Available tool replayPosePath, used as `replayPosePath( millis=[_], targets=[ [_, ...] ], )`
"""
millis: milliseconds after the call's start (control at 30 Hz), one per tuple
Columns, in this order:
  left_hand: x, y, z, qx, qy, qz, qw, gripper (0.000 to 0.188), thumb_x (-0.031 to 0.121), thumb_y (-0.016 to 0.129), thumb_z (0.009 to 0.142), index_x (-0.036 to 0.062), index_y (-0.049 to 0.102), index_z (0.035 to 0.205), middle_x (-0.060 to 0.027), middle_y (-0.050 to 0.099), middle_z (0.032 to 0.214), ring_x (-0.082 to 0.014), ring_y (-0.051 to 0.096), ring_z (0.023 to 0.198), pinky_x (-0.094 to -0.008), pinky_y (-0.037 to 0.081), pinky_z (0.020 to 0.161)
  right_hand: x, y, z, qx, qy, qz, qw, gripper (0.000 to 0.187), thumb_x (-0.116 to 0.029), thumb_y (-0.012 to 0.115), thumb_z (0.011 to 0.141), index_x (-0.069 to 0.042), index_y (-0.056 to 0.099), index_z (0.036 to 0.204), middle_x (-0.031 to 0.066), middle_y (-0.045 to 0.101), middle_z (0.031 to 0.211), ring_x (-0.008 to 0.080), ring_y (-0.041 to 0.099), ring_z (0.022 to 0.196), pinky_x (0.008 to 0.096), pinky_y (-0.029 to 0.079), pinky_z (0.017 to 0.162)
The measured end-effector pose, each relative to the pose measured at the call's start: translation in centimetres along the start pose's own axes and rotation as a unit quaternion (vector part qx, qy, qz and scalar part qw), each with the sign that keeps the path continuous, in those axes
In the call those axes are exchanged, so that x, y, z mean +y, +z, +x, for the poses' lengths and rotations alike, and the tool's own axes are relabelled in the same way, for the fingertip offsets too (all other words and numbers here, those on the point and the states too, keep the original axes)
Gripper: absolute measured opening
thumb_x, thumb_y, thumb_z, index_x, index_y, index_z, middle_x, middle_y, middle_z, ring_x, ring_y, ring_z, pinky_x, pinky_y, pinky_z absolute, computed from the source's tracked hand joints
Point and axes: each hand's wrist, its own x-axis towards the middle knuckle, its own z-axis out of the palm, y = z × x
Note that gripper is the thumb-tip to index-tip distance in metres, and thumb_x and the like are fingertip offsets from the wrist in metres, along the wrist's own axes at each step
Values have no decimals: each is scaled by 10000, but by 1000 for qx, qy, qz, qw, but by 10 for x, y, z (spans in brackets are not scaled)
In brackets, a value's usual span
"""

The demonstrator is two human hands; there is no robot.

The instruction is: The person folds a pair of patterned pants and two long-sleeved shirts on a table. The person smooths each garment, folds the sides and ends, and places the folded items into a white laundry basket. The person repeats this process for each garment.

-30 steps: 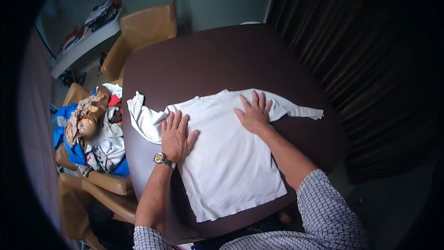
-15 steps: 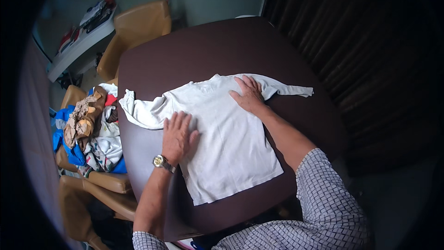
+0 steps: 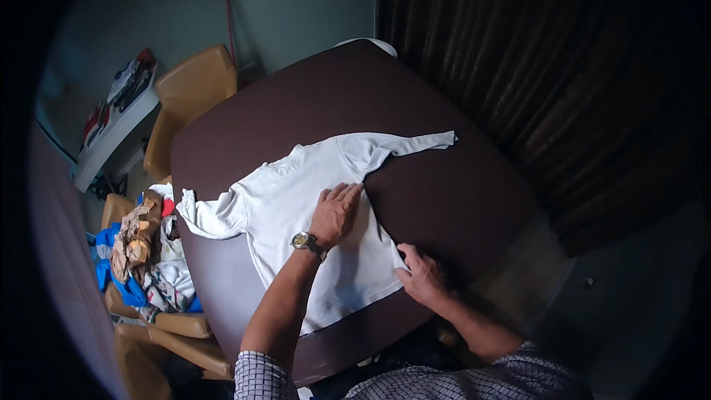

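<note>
A white long-sleeved shirt (image 3: 296, 230) lies spread on a dark brown table (image 3: 296, 92), its neckline toward the far side and its sleeves out to left and right. My left hand (image 3: 337, 213), with a watch (image 3: 302, 241) on the wrist, rests flat on the shirt near its right side edge, below the right armpit. Lower down, at the right end of the hem, my right hand (image 3: 424, 278) pinches the shirt's side edge between thumb and fingers. That edge is slightly raised there.
At the left, a tan chair (image 3: 181, 324) holds a heap of mixed clothes (image 3: 148, 252). Another tan chair (image 3: 196, 78) stands beyond the table's far left corner, near a white shelf (image 3: 118, 137) with folded clothes. A dark curtain (image 3: 518, 89) hangs along the right.
My left hand has moved right across the shirt to its right side. My right hand has come down from the shoulder and taken hold of the lower right edge. The view has shifted.
</note>
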Motion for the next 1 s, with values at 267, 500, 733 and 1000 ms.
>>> replayPosePath(
  millis=[267, 500, 733, 1000],
  targets=[
    [-20, 21, 31, -9, -43, 58, 997, 476, 299, 540, 1150, 159, 535, 1604, -119, 553, 1673, -375, 431, 1605, -677, 318, 1266, 13, -4, -28, 34, 39, 148, 988, 464, -80, 728, 987, -52, 601, 1432, 92, 603, 772, 212, 601, 680, 383, 517, 660],
    [-20, 28, 37, 13, -51, 88, 995, 496, 314, 554, 1143, 141, 538, 1608, -127, 520, 1701, -388, 431, 1604, -678, 316, 1270, 9, -16, -51, 9, 82, 157, 984, 400, -92, 704, 1004, -85, 628, 1397, 198, 726, 874, 322, 718, 743, 433, 576, 692],
    [-11, 26, 31, -17, -54, 87, 995, 693, 463, 568, 1114, 95, 433, 1685, -172, 375, 1780, -405, 282, 1670, -679, 193, 1307, -6, -28, -31, -26, 94, 99, 990, 377, -117, 703, 1009, -101, 635, 1379, 218, 758, 929, 384, 755, 800, 466, 597, 723],
    [-6, 31, 34, -8, -58, 105, 993, 699, 474, 564, 1109, 101, 433, 1686, -153, 373, 1784, -393, 280, 1672, -684, 192, 1309, 0, -35, -31, -32, 124, 60, 990, 414, -223, 735, 990, -111, 646, 1379, 233, 779, 1026, 444, 763, 953, 528, 603, 830]
  ],
)
